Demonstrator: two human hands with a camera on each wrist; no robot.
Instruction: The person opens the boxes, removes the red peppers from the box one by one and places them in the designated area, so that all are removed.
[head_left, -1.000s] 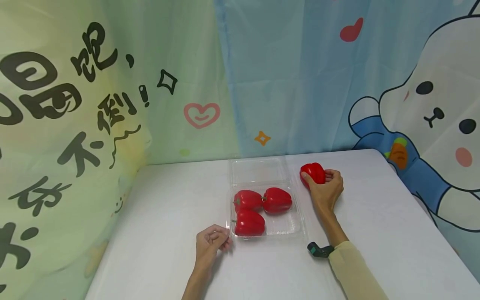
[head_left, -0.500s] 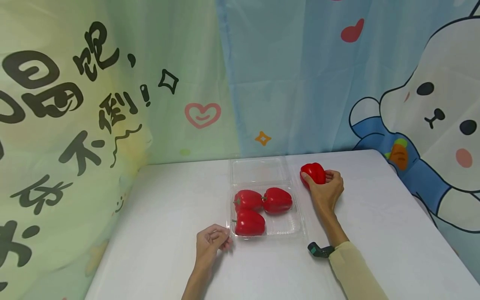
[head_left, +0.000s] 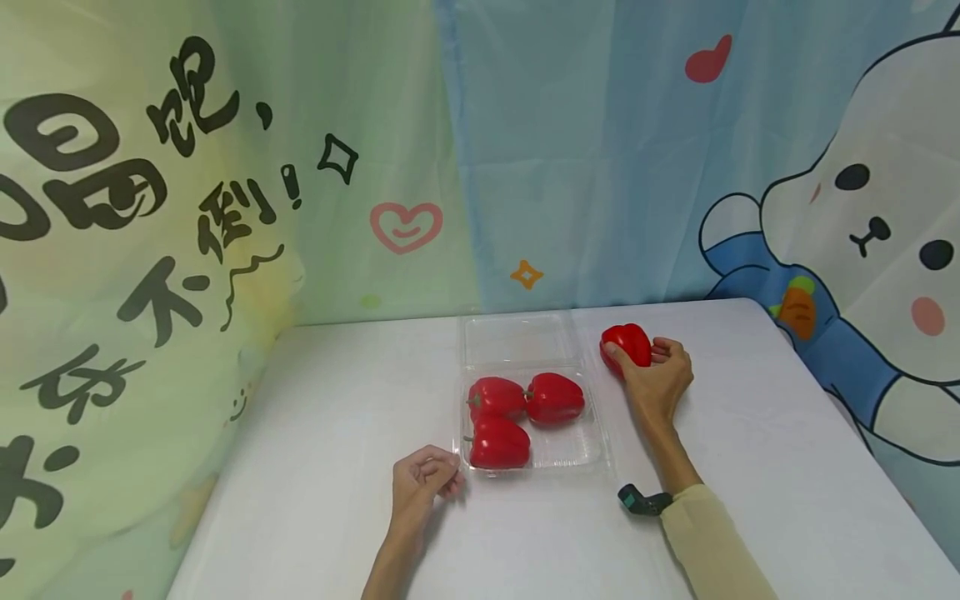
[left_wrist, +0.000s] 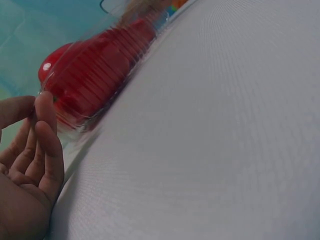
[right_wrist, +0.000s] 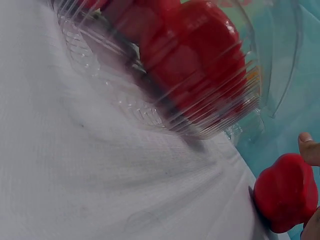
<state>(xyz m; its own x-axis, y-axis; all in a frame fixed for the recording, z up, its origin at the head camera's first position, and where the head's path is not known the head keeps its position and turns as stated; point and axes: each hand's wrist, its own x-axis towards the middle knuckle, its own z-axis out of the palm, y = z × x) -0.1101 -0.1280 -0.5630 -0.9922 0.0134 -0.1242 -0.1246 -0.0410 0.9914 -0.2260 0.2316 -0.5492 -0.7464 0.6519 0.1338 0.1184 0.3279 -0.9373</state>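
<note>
A clear plastic clamshell box [head_left: 570, 450] lies opened out in the middle of the table in the head view. Inside are three red bell peppers: one at the back left [head_left: 497, 398], one at the back right [head_left: 555, 398] and one at the front left [head_left: 500, 442]. My left hand [head_left: 429, 483] pinches the box's front left rim between thumb and fingertips, as the left wrist view shows. To the right of the box, my right hand [head_left: 660, 379] is around another red bell pepper [head_left: 627, 343], thumb on the near left side. That pepper [right_wrist: 287, 192] rests on the cloth.
The hinged lid [head_left: 517, 342] lies flat behind the box. A white cloth covers the table [head_left: 322, 417]. A printed curtain [head_left: 570, 167] stands right at its back edge. A dark wrist camera [head_left: 645, 501] sits by the right sleeve.
My right hand has shifted slightly to the right around its bell pepper, which stays in place. My left hand and the box have not moved.
</note>
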